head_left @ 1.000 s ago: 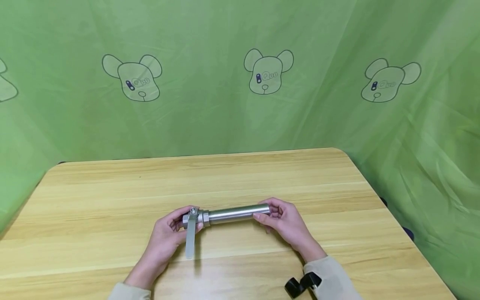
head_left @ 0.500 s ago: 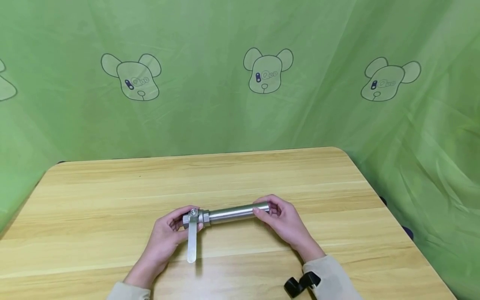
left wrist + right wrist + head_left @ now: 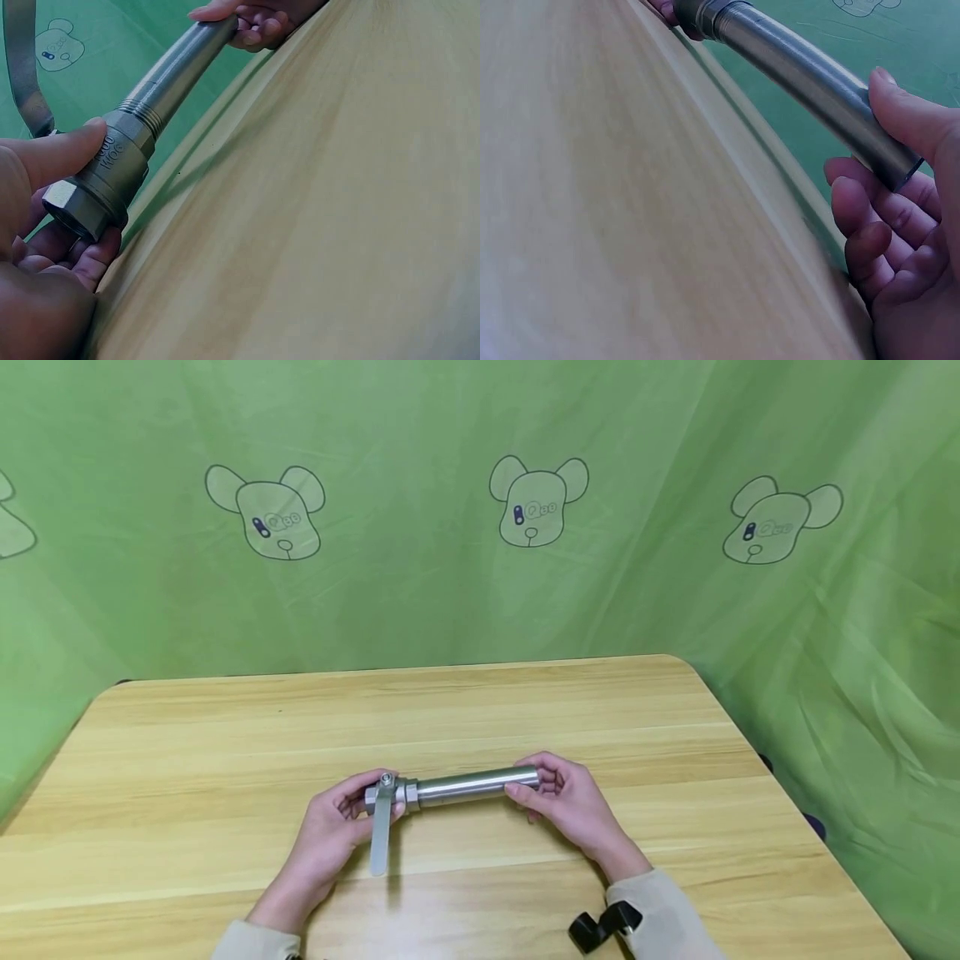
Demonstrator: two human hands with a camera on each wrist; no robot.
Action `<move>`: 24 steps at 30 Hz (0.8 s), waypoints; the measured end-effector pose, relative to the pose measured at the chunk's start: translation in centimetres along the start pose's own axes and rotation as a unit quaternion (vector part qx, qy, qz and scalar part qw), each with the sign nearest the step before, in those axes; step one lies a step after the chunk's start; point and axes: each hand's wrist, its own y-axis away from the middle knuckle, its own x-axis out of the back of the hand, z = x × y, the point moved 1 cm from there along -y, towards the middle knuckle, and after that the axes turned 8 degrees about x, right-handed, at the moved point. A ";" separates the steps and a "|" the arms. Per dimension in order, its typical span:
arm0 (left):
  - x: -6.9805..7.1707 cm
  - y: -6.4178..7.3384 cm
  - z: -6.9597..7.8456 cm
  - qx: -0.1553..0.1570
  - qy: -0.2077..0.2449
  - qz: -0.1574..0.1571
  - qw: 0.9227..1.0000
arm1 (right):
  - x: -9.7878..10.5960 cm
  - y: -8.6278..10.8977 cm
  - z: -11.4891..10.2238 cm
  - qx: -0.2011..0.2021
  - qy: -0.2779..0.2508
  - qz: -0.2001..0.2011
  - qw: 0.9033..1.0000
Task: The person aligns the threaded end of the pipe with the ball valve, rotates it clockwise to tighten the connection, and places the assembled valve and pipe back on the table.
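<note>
My left hand grips a metal ball valve by its body, thumb on the near side and fingers beneath. The valve's flat lever handle points toward me in the head view. A shiny steel pipe runs from the valve to the right, its threaded end seated in the fitting with some threads showing. Around the pipe's free end, my right hand pinches with thumb and fingers; the open pipe mouth shows in the right wrist view. Valve and pipe are held together above the table.
A wood-grain table with rounded far corners spreads under both hands. Behind it hangs a green curtain printed with mouse-like heads. A black strap piece sits at the right sleeve.
The right thumb and fingers shift up the pipe and back down, as the lever handle swings slightly. The left hand stays nearly still.
</note>
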 end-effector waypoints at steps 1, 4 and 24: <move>0.0 0.0 0.0 -0.002 0.000 0.000 1.000 | 0.0 0.0 0.0 -0.001 0.002 0.001 1.000; 0.0 -0.1 0.0 -0.004 0.004 -0.002 1.000 | -0.1 0.0 0.0 -0.005 0.009 0.003 1.000; -0.1 -0.2 -0.2 0.005 -0.009 -0.002 1.000 | 0.5 0.1 -0.1 0.015 -0.027 -0.009 0.999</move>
